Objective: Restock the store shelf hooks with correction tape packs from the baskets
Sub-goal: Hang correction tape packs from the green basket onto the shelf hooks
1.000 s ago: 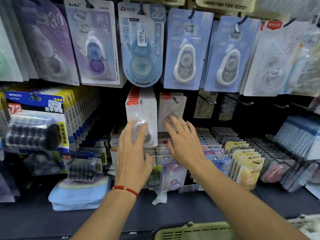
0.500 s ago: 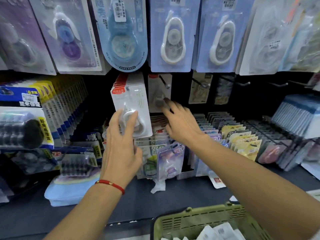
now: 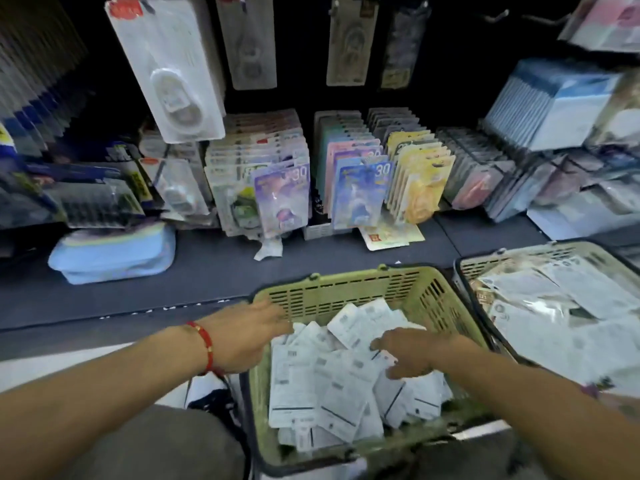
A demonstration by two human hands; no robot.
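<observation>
Both hands over green slotted plastic basket (image 3: pixel 346 289) of white correction tape packs (image 3: pixel 332 375); left hand (image 3: pixel 249 334) fingers unclear, right hand (image 3: pixel 412 351) fingers spread on packs.

Dim, uneven light; the shelf back (image 3: pixel 450 81) sinks into black, motion blur softens everything, and wide-angle distortion bends the edges.

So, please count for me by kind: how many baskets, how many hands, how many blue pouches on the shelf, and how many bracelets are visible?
Baskets: 2, the green basket and the right basket
Hands: 2, the left hand and the right hand
Blue pouch: 1
Red bracelet: 1
Total: 6
</observation>
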